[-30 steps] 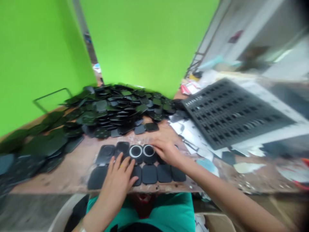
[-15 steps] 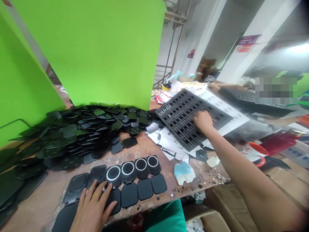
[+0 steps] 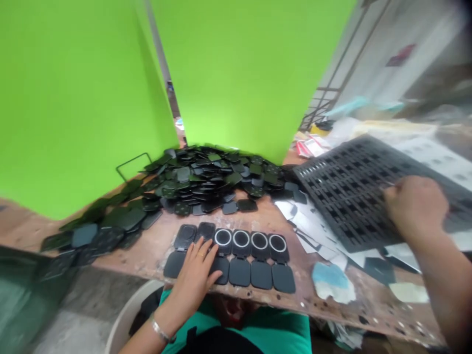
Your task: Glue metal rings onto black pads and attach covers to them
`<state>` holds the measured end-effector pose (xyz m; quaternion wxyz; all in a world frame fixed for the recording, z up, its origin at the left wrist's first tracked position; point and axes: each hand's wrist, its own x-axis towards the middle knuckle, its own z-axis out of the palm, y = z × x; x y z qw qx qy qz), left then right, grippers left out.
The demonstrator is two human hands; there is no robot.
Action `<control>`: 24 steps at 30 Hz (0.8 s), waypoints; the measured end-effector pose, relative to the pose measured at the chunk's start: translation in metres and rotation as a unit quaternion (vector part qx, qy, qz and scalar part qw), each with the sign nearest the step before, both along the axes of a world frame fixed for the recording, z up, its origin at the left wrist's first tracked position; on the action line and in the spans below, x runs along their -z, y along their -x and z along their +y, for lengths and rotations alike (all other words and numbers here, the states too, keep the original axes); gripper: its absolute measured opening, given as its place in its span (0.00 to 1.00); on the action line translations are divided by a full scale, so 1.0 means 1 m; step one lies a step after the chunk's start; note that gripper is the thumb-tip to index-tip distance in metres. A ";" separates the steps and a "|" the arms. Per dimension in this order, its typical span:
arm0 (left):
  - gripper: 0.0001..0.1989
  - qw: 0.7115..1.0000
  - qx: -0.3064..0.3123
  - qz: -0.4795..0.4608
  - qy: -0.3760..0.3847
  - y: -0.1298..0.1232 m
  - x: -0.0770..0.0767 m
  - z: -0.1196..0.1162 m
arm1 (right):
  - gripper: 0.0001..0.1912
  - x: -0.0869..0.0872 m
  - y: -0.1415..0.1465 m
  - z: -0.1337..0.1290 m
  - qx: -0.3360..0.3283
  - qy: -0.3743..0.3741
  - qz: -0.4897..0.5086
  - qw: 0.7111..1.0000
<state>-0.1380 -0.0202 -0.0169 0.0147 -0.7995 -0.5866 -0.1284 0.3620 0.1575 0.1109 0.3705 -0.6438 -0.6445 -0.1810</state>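
Observation:
A row of black hinged folding pads [image 3: 239, 273] lies opened out along the front of the table. Several carry a white ring [image 3: 241, 238] on the upper half; the two leftmost show no ring. My left hand [image 3: 197, 268] rests flat with fingers spread over the second pad from the left, wearing a ring and a bracelet. Over a dark grey slotted sheet [image 3: 346, 196] at the right, my right hand [image 3: 418, 209] is closed, its fingertips at the sheet's surface. Blur hides whatever it pinches.
Behind the row spreads a big heap of black pads [image 3: 206, 184], against green panels [image 3: 250, 73]. White paper scraps [image 3: 320, 231] lie under the slotted sheet. A blue-and-white sponge-like lump [image 3: 334, 282] sits near the front edge. Below left stands a pale bin [image 3: 121, 314].
The view has swung left, so the table things appear shifted to the right. My left hand stays on the same pad; my right hand is still closed at the slotted sheet.

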 end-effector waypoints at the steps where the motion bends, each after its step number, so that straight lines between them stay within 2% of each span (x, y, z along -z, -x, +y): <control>1: 0.26 1.000 -0.006 -0.014 0.000 0.002 0.000 -0.001 | 0.13 -0.002 0.010 -0.005 0.044 0.000 0.000 0.999; 3: 0.24 0.999 -0.023 -0.031 0.002 0.007 -0.002 -0.002 | 0.12 -0.004 0.044 -0.016 0.065 -0.011 0.030 0.997; 4: 0.23 0.999 -0.032 -0.036 0.002 0.009 -0.003 -0.002 | 0.12 -0.003 0.066 -0.023 0.011 -0.001 0.046 0.999; 6: 0.20 0.998 -0.047 -0.041 -0.001 0.014 -0.004 -0.001 | 0.11 0.004 0.118 -0.036 -0.138 0.042 0.052 0.988; 8: 0.19 0.998 -0.056 -0.036 -0.008 0.017 -0.004 0.000 | 0.07 0.019 0.172 -0.047 -0.276 0.074 0.080 0.955; 10: 0.19 0.997 -0.068 -0.023 -0.013 0.019 -0.003 0.001 | 0.06 0.039 0.223 -0.055 -0.372 0.112 0.080 0.918; 12: 0.18 0.997 -0.078 -0.011 -0.008 0.020 -0.001 0.001 | 0.08 0.062 0.265 -0.060 -0.434 0.120 0.072 0.890; 15: 0.18 0.997 -0.081 -0.008 0.006 0.020 -0.001 0.000 | 0.09 0.095 0.311 -0.063 -0.484 0.087 0.029 0.870; 18: 0.18 0.997 -0.074 -0.008 0.012 0.021 -0.005 -0.001 | 0.10 0.119 0.339 -0.063 -0.492 0.068 -0.031 0.868; 21: 0.19 0.998 -0.065 -0.003 0.019 0.021 -0.010 -0.001 | 0.11 0.133 0.354 -0.061 -0.491 0.071 -0.062 0.866; 24: 0.19 0.998 -0.059 -0.002 0.030 0.022 -0.013 0.000 | 0.13 0.138 0.361 -0.060 -0.492 0.078 -0.091 0.862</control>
